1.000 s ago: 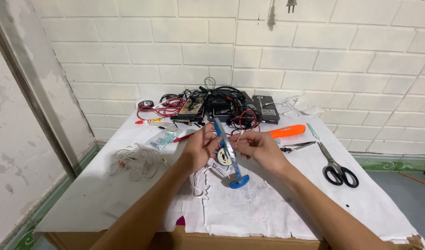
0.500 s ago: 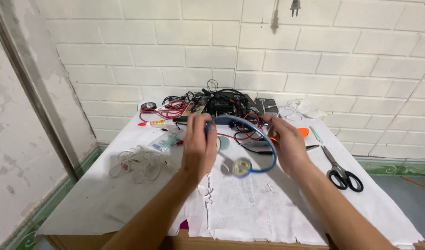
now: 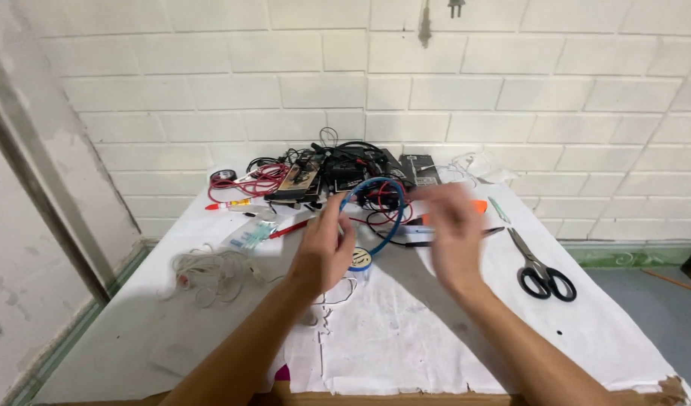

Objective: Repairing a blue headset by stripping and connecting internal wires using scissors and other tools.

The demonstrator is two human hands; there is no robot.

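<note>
My left hand (image 3: 324, 252) is raised over the middle of the table and pinches a thin blue cable (image 3: 383, 197) bent into an upright loop. My right hand (image 3: 452, 234) is beside the loop on its right, blurred by motion; I cannot make out whether its fingers touch the cable. A small roll of tape (image 3: 360, 259) with a blue rim lies on the table just below the loop, between the two hands.
Black-handled scissors (image 3: 541, 272) lie at the right. A pile of red and black cables and small devices (image 3: 338, 169) fills the back by the white brick wall. A tangle of white cord (image 3: 210, 274) lies left, an orange-handled tool (image 3: 477, 204) behind my right hand. White paper (image 3: 405, 331) covers the table.
The blue cable went from a straight piece held low between both hands to a raised loop. My right hand has now moved off to the right of the loop.
</note>
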